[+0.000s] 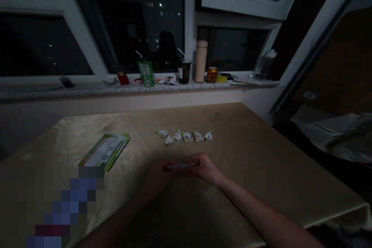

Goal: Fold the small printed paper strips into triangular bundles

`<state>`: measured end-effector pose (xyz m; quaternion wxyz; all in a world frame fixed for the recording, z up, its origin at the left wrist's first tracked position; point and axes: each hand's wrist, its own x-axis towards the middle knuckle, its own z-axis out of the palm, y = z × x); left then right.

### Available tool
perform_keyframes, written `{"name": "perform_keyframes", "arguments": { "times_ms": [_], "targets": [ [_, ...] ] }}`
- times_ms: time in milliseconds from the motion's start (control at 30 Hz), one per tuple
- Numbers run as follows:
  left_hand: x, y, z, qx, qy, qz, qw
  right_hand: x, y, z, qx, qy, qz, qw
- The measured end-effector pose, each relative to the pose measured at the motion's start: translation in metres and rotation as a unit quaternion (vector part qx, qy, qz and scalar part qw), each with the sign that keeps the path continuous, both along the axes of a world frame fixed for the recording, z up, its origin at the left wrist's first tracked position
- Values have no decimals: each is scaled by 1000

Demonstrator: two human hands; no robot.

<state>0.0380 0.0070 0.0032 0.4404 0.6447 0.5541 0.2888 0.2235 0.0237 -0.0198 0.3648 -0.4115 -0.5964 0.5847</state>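
Note:
Low over the middle of the table, my left hand (164, 171) and my right hand (204, 167) pinch the two ends of a narrow, pale printed wrapper (181, 166). It stretches level between my fingertips; whether anything is inside it cannot be made out. Just beyond my hands, several small twisted wrapped pieces (187, 136), white and green, lie in an uneven row. A flat green and white packet (106, 150) rests to the left of my left hand.
A gold-brown cloth covers the table (244, 143). Behind it, the windowsill (128, 90) holds a green cup with a straw (145, 71), a dark cup (184, 71), a pink flask (200, 62), an orange jar (212, 74) and a clear bottle (265, 66). The lower left is pixelated.

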Motion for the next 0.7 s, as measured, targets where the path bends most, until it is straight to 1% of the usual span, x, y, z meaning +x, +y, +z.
{"name": "perform_keyframes", "arguments": {
  "times_ms": [133,233,433,533,700],
  "targets": [
    [-3,1,0,-3,-5,1,1000,3,1,5,-37,26,61,997],
    [-5,1,-1,-5,-4,-4,1000,6,2,7,-36,39,82,995],
    [-6,3,-5,-18,-5,-33,999,8,2,6,-15,11,67,998],
    [-7,5,-6,-16,-1,-27,1000,8,4,6,-16,-1,60,998],
    [-8,4,-6,-1,-1,-18,1000,7,5,3,-21,11,38,999]
  ]
}}
